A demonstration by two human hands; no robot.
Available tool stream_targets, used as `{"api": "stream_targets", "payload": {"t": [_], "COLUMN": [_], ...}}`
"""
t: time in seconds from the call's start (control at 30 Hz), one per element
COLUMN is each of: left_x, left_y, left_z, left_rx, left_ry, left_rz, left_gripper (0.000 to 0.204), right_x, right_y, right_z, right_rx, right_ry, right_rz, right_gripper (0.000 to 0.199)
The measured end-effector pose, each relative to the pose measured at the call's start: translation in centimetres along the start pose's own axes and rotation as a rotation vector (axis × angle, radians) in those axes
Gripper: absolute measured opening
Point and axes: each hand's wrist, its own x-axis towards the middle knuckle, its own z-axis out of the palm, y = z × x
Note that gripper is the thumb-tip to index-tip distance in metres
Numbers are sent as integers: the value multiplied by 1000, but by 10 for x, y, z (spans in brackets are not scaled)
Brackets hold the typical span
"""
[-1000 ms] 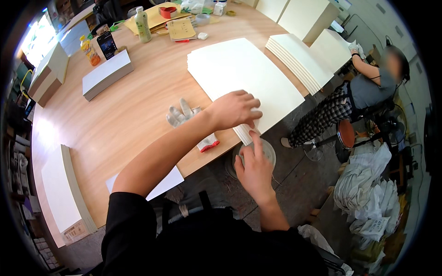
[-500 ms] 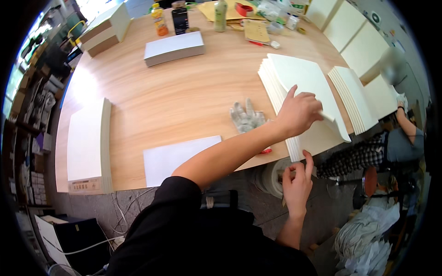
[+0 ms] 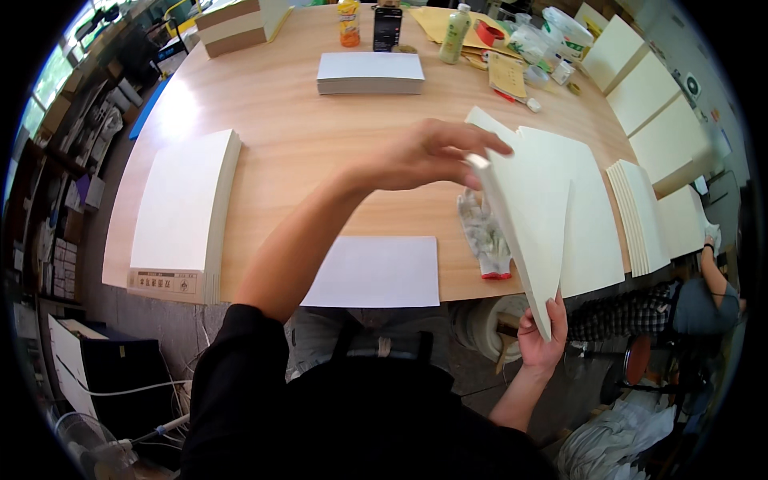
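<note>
A bundle of white paper sheets [image 3: 534, 216] is raised and tilted on its long edge over the right side of the table. My left hand [image 3: 448, 152] reaches across from the left, with the bundle's far left corner between its thumb and fingers. Below, at the table's front edge, my right hand [image 3: 546, 334] grips the bundle's near end. A flat stack of white paper [image 3: 596, 212] lies just right of the bundle and is partly covered by it. Beside the bundle, a grey work glove [image 3: 482, 232] with a red cuff lies on the table.
A single white sheet [image 3: 376, 272] lies at the table's front. Paper stacks stand at left [image 3: 180, 204], at the back [image 3: 370, 72] and at far right [image 3: 636, 212]. Bottles [image 3: 454, 36] and an envelope pile [image 3: 508, 76] occupy the back. Another person [image 3: 696, 300] works at right.
My left hand has moved left, lifting the bundle's long edge off the stack. My right hand, apart from the paper before, now holds its near end. The view has shifted.
</note>
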Motion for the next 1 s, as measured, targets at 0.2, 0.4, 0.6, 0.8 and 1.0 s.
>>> {"api": "stream_targets", "payload": {"t": [0.2,0.4,0.6,0.8,1.0], "left_x": [-128,-206,-224,-245,-239], "left_y": [5,-15,-3,-15,-6], "left_z": [-13,-31,-33,-25,-27], "left_rx": [-665,-561,-100,182,147], "left_ry": [680,820,732,750,737], "left_rz": [-319,-771,-1076,-1030,-1088], "left_gripper": [35,34,30,29,29], "right_x": [77,149,143,134,133], "right_y": [44,80,100,110,111], "right_z": [61,56,65,67,66], "right_rx": [-131,-374,-577,-649,-684], "right_ry": [-141,-413,-322,-281,-272], "right_rz": [170,438,351,287,279], "right_gripper": [61,52,50,52,52]}}
